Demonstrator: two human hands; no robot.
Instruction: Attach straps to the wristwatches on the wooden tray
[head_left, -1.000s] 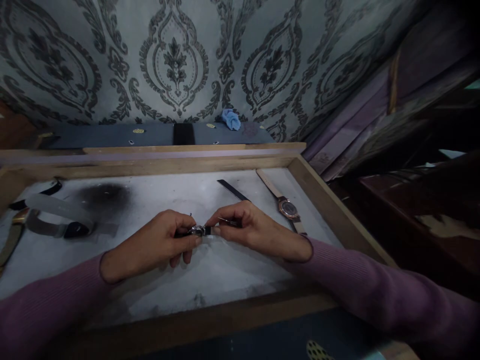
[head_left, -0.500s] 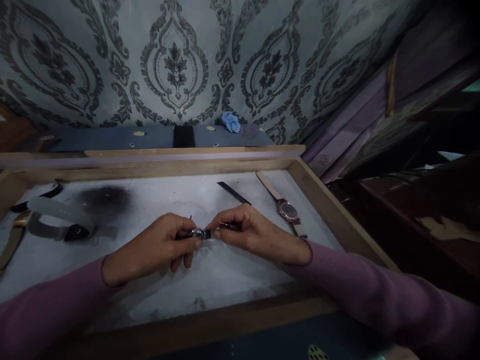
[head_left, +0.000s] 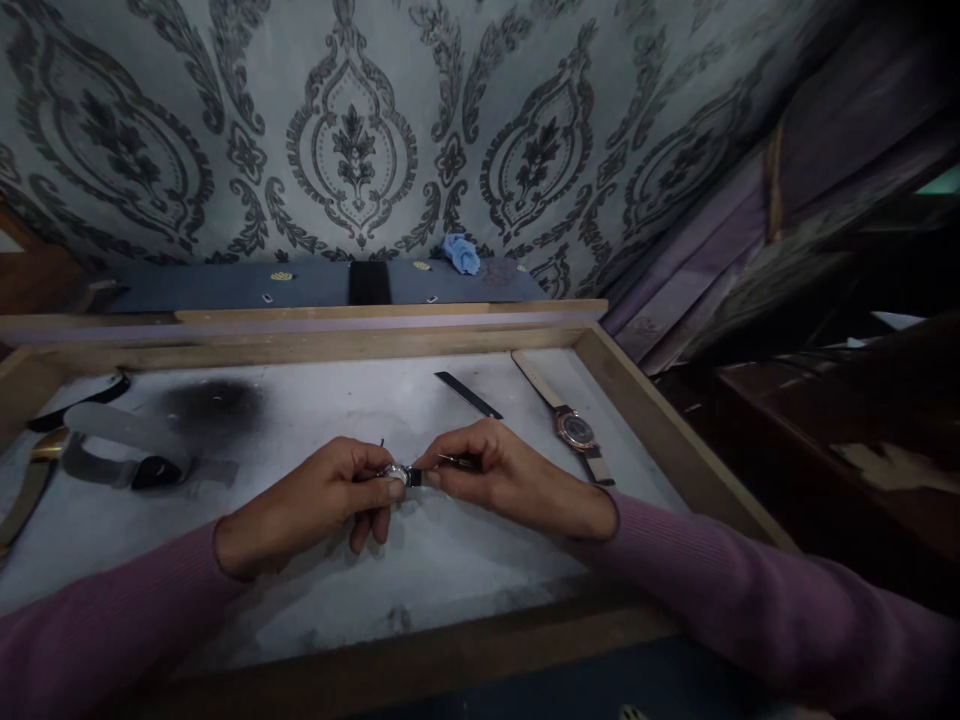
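Observation:
Over the middle of a shallow wooden tray, my left hand (head_left: 330, 495) pinches a small round silver watch (head_left: 397, 474) between thumb and fingers. My right hand (head_left: 499, 470) is closed on the short dark strap (head_left: 415, 477) at the watch's right side. A thin pointed metal tool (head_left: 454, 461) also lies within the curled fingers of my right hand. The fingertips of both hands are a short gap apart, with the watch between them. Behind my right hand, a dark flat strip (head_left: 466, 394) lies on the white tray floor.
A watch with a rose-coloured case (head_left: 577, 430) lies at the right. Several straps and a looped grey band (head_left: 97, 468) sit at the left. The tray's wooden rim (head_left: 300, 347) surrounds them. Beyond it are a blue crumpled cloth (head_left: 461, 254) and a black flat object (head_left: 369, 283).
The whole view has shifted slightly, so the tray appears a little lower. Both hands keep the same hold on the watch and strap.

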